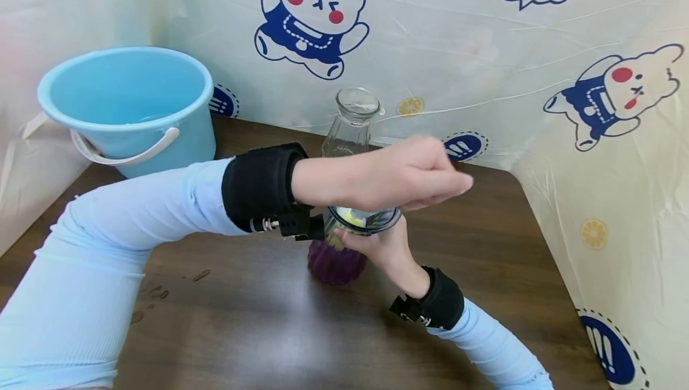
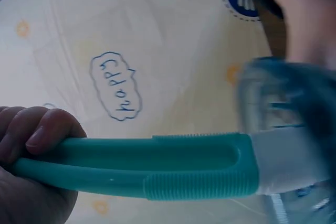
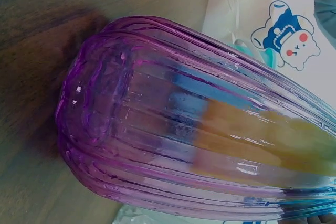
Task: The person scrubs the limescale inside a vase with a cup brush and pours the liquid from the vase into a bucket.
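Note:
My right hand (image 1: 384,243) grips a ribbed glass vase (image 3: 121,129), purple at the base and bluish toward the mouth, just below its rim. The vase is tilted above the brown table. Over the mouth, my left hand (image 1: 387,174) holds a bottle brush by its teal handle (image 2: 199,163). The brush's white neck (image 2: 286,156) goes into the vase opening. Through the glass in the right wrist view shows its sponge head (image 3: 241,135), orange-yellow with a blue end. In the head view the left hand hides the handle.
A clear glass carafe (image 1: 347,133) stands behind my left hand. At the back left sits a light blue bucket (image 1: 161,139) with a white handle. Small wet marks (image 1: 201,275) dot the wooden table (image 1: 242,330). A printed curtain (image 1: 430,67) encloses the back and sides.

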A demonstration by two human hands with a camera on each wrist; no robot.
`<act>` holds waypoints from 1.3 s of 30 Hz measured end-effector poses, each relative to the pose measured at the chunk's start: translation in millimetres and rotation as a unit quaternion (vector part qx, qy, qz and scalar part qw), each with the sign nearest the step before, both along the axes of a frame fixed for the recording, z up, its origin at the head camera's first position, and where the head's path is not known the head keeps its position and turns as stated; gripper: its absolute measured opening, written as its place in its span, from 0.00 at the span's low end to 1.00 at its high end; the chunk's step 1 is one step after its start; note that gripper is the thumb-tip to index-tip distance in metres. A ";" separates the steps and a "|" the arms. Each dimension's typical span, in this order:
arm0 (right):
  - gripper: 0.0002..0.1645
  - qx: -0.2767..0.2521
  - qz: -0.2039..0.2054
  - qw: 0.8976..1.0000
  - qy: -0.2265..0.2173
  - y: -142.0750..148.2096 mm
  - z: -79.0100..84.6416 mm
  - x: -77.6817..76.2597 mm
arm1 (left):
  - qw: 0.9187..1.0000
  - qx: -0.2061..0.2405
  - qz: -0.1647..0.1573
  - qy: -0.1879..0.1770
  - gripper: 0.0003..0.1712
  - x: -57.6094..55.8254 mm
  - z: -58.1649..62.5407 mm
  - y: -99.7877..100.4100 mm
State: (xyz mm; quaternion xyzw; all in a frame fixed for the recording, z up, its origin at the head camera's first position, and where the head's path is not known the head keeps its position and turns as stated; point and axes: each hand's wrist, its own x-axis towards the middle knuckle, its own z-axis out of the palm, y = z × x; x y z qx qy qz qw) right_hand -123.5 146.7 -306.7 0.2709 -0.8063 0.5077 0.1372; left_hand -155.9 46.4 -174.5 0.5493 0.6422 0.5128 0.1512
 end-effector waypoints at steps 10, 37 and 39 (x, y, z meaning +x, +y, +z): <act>0.31 -0.019 0.013 0.999 0.024 -2.4 -1.4 -5.8 | 0.999 -0.033 0.031 0.001 0.27 1.2 -38.5 -17.6; 0.18 0.007 0.041 0.996 0.080 6.2 -35.1 -27.9 | 0.990 0.078 -0.032 0.110 0.25 25.8 7.0 -22.2; 0.17 -0.001 0.075 0.991 0.115 4.8 -36.1 -30.3 | 0.988 0.091 -0.048 0.113 0.25 27.4 7.3 -24.2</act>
